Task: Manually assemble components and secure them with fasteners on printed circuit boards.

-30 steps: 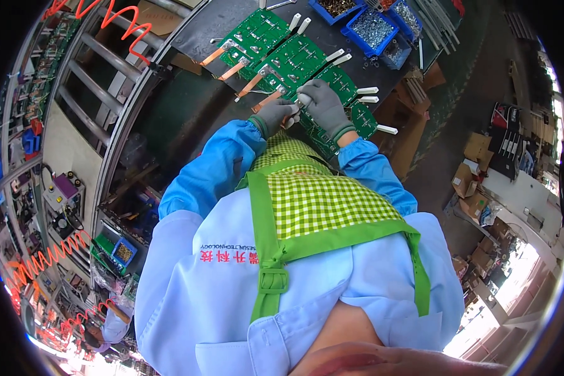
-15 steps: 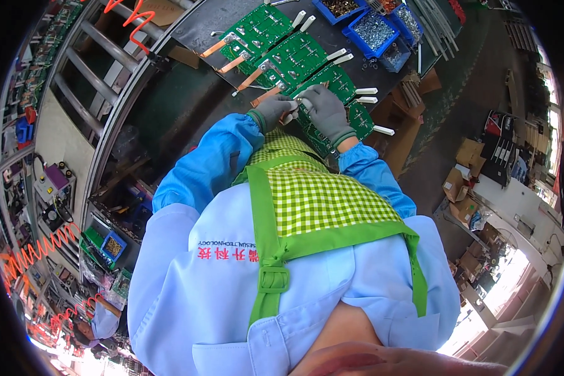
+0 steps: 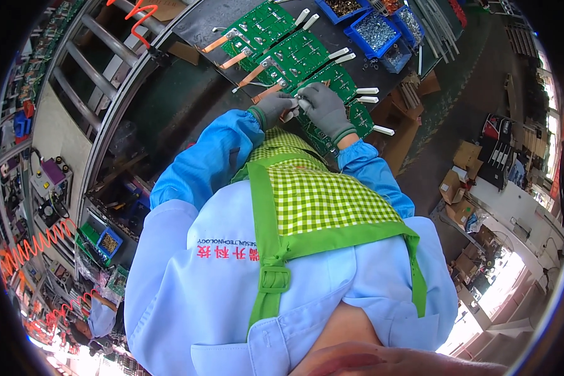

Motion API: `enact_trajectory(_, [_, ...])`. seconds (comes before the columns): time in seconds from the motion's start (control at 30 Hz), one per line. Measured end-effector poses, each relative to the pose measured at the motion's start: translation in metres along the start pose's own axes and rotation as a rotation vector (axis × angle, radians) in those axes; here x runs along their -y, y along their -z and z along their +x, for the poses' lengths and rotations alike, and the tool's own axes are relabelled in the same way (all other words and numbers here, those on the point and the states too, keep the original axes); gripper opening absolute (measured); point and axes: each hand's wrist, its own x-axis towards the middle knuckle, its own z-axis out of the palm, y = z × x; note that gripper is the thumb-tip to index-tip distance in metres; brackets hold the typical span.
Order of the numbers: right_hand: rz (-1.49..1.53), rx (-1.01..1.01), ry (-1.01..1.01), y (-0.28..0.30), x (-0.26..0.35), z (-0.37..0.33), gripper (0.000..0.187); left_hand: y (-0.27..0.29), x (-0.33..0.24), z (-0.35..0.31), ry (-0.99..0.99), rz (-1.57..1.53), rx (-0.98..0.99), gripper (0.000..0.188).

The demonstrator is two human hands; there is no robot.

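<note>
Both hands wear grey gloves with pale fingertips and meet over the near edge of a row of green circuit boards. My left hand (image 3: 272,109) is closed in a pinch, and a small copper-coloured bit shows under its fingers. Against it, my right hand (image 3: 326,111) is closed too, its fingertips pressed together; whatever they pinch is too small to make out. Beneath the hands lies a circuit board (image 3: 341,81), partly covered by them. Farther left are another circuit board (image 3: 301,53) and a copper strip (image 3: 252,75) sticking out from its edge. White leads end the boards' right side.
Blue bins of small metal hardware (image 3: 373,34) stand at the back right of the dark bench (image 3: 200,22). Loose washers lie beside them. A cardboard box (image 3: 398,128) is right of the bench, and a metal rail frame (image 3: 109,88) runs along the left.
My hands stay together at the same board, with only slight finger movement. The view has shifted very slightly.
</note>
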Motion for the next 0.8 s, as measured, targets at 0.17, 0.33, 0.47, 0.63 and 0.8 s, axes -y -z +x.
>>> enact_trajectory(0.17, [-0.025, 0.047, -0.085, 0.0, 0.0, 0.001, 0.012, -0.001, 0.0, -0.003, -0.014, -0.088, 0.041, 0.016])
enact_trajectory(0.33, [-0.062, 0.044, -0.11, -0.005, 0.001, 0.001, 0.01, 0.002, 0.005, 0.0, -0.037, -0.045, 0.106, 0.014])
enact_trajectory(0.47, [-0.139, 0.012, -0.144, -0.011, 0.003, 0.0, 0.009, 0.004, 0.01, 0.005, -0.039, -0.047, 0.12, 0.014])
enact_trajectory(0.63, [-0.209, -0.058, -0.113, -0.019, 0.006, 0.006, 0.015, 0.005, 0.006, 0.006, -0.051, -0.08, 0.047, 0.013])
enact_trajectory(0.8, [-0.241, -0.01, -0.199, -0.019, 0.008, 0.003, 0.022, 0.011, 0.009, 0.016, -0.196, 0.12, 0.174, 0.015])
